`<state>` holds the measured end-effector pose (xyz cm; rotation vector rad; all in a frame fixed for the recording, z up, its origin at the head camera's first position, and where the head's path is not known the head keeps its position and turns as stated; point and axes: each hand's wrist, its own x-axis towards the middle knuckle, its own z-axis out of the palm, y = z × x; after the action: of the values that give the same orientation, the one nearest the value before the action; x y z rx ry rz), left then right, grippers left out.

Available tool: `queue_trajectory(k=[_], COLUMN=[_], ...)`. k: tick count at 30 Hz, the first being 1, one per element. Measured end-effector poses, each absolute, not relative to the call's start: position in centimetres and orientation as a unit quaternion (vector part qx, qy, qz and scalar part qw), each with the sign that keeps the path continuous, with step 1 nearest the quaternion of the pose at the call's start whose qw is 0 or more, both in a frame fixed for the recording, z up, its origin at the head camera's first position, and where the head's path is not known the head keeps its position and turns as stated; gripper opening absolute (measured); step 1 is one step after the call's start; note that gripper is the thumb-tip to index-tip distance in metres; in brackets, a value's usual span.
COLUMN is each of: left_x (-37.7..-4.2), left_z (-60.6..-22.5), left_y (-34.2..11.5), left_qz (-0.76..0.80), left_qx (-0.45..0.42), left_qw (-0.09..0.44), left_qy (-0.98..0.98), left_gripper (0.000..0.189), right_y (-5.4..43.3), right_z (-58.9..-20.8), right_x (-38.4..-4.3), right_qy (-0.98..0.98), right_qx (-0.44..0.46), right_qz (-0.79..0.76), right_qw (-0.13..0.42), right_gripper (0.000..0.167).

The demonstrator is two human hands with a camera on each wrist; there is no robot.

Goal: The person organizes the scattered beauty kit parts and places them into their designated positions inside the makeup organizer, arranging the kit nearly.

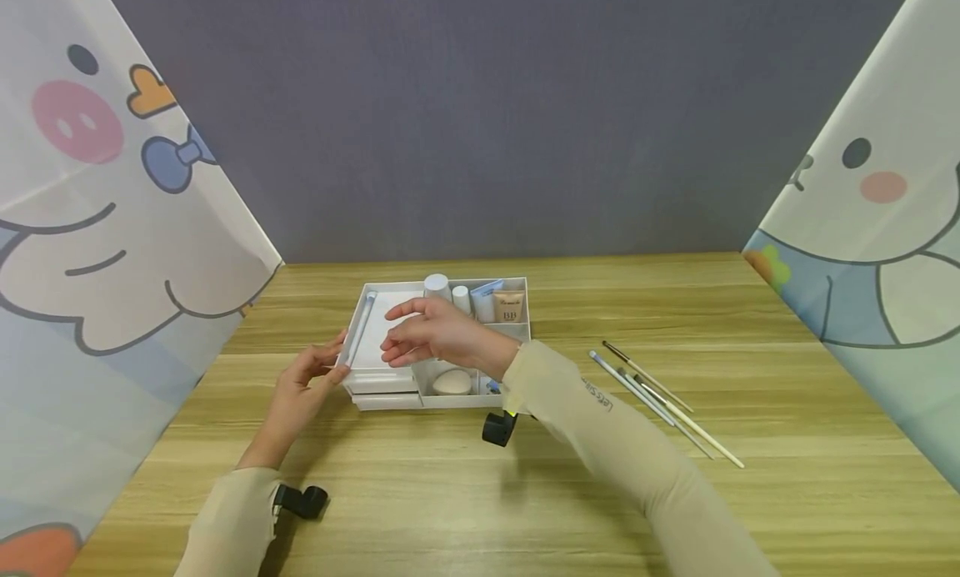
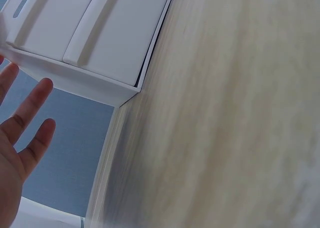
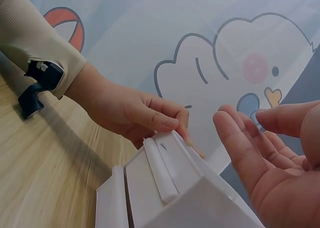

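Observation:
A white makeup organizer point(image 1: 382, 377) with drawers sits on the wooden table in the head view. My left hand point(image 1: 300, 393) rests on its front left corner, thumb at the front edge and fingers along the side. In the left wrist view, the fingers point(image 2: 31, 105) look straight and spread beside the drawers. Over the organizer's white top hovers my right hand point(image 1: 438, 335), fingers loosely bent and holding nothing. A makeup brush point(image 1: 363, 325) lies along the organizer's left side. The right hand and forearm hide part of the compartments.
Compartments hold white-capped containers point(image 1: 437, 286), a blue tube point(image 1: 486, 302), a BB cream tube point(image 1: 509, 308) and a pale makeup sponge point(image 1: 452, 383). Several makeup brushes point(image 1: 652, 398) lie on the table point(image 1: 420, 494) to the right. A grey panel point(image 1: 510, 143) stands behind.

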<state>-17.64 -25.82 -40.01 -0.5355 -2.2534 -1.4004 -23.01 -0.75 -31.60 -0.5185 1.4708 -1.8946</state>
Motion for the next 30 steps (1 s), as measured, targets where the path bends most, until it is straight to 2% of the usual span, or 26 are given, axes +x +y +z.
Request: queue_trajectory(k=[7,20,30], left_x=[-17.5,-17.7,-17.6], left_z=[-40.1,-40.3,-40.1], left_y=[-25.9,-26.0,-25.9], left_qz=[-0.506,-0.493,-0.495], left_qx=[-0.196,-0.189,-0.187], left_qw=[0.213,0.218,0.213], left_qy=[-0.812,-0.821,-0.821], left_gripper=[0.025,0.028,0.025], right_y=[1.7,6.9,10.5], right_z=[-32.4,-33.7,-34.4], right_x=[-22.9,-22.7,-22.0], right_qy=[0.56,0.592,0.6], right_qx=[-0.209,-0.221,-0.241], right_qz=[-0.724,-0.704,-0.691], right_qw=[0.344,0.325,0.323], right_gripper=[0.045,0.042,0.032])
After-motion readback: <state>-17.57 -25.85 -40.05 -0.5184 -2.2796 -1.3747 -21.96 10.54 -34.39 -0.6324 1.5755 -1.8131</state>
